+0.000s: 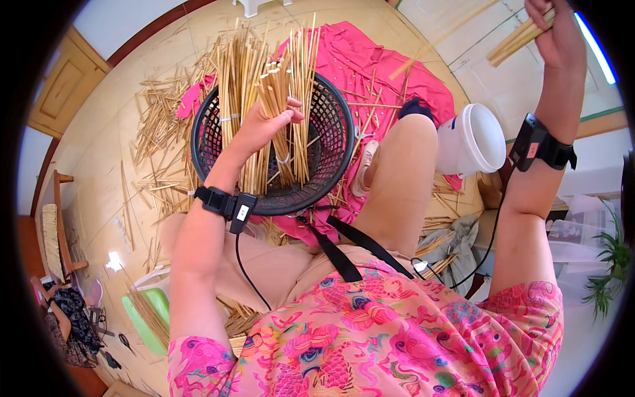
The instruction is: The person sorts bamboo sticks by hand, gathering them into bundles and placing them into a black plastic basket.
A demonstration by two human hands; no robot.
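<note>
Left hand (259, 126) clamped near-upright stalk bundle (272, 92) above black plastic basket (281, 206); right hand (557, 41), well apart, gripped slanted stalks (512, 45).

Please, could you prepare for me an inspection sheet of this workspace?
Surface: tiled floor, partly under a pink cloth.
Job's things: black basket with upright sticks.
Clutter: loose sticks scattered on the floor around the basket; some on the cloth.
Left hand: closed around a bundle at the basket.
Right hand: raised, upper right, holding several sticks.
Cables: one black cable from the left wrist box; another from the right forearm box.
Surroundings: white bucket right of the basket; wooden door, upper left; plant, right edge.
</note>
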